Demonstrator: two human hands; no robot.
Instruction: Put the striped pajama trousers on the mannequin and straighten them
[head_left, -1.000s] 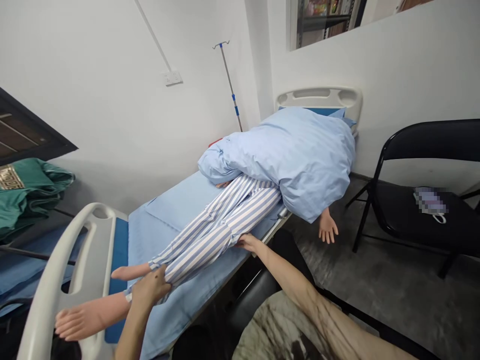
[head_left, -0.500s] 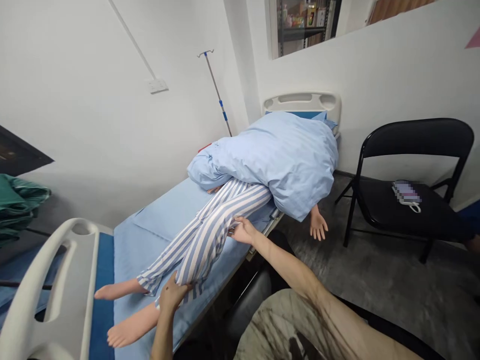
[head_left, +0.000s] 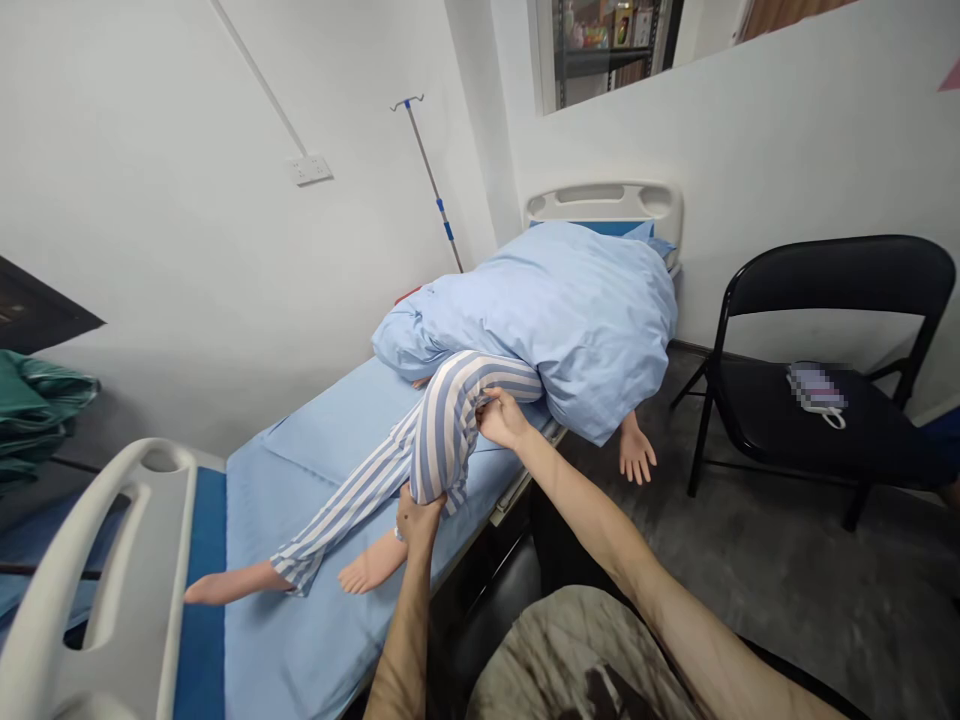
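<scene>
A manikin in blue-and-white striped trousers lies on the bed, its near leg (head_left: 444, 430) bent with the knee raised. My left hand (head_left: 420, 515) is wrapped round the lower shin of that leg, above the bare foot (head_left: 373, 563). My right hand (head_left: 502, 418) grips behind the knee; some of its fingers are hidden by the trousers. The far leg (head_left: 341, 515) lies straight along the sheet. A light blue quilt (head_left: 547, 300) covers the upper body, and one manikin hand (head_left: 637, 455) hangs out over the bed's side.
The bed's footboard (head_left: 142, 560) stands at the left and its headboard (head_left: 604, 200) at the back. An IV pole (head_left: 429, 170) rises by the wall. To the right is a black folding chair (head_left: 832, 400) with a blurred object on its seat.
The near leg has gone from nearly straight to bent, its knee rising and its foot sliding toward the hips. Both my hands moved with it, the left one farther up the bed.
</scene>
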